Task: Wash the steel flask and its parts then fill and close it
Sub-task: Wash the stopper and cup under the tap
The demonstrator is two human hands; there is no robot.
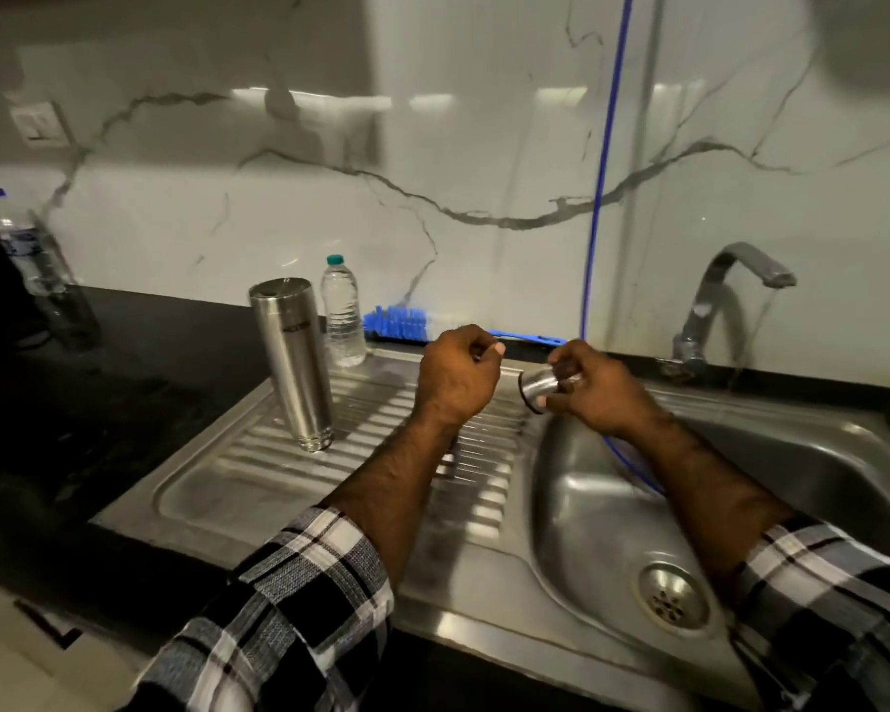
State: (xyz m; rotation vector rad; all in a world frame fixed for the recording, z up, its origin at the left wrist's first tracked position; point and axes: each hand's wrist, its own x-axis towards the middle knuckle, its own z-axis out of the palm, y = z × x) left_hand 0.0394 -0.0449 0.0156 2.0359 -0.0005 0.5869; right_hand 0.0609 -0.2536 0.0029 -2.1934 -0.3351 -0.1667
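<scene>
The right hand (594,390) grips a small steel cap (540,389) by its sides, thumb and fingers wrapped round it, its dark-ringed open end turned toward the left hand. It hangs above the near rim of the sink (818,454), over the edge where basin meets draining board. The left hand (456,375) hovers just beside it, curled into a loose fist; something small may be pinched at the fingertips, but I cannot tell what, if anything.

To the left of the left hand, the steel flask (291,364) stands mouth-down on the ribbed draining board (237,470), well apart from both hands. Just behind the flask is a clear plastic bottle (343,313) with a green cap. Beyond the left hand, a blue bottle brush (396,323) lies against the wall. A thin blue tube (605,161) runs down the marble wall and into the basin behind the right hand. The tap (725,305) sits beyond the right hand, off to its right. Far left, another bottle (19,238) stands on the dark worktop (124,362). Both checked sleeves are pushed up the forearms.
</scene>
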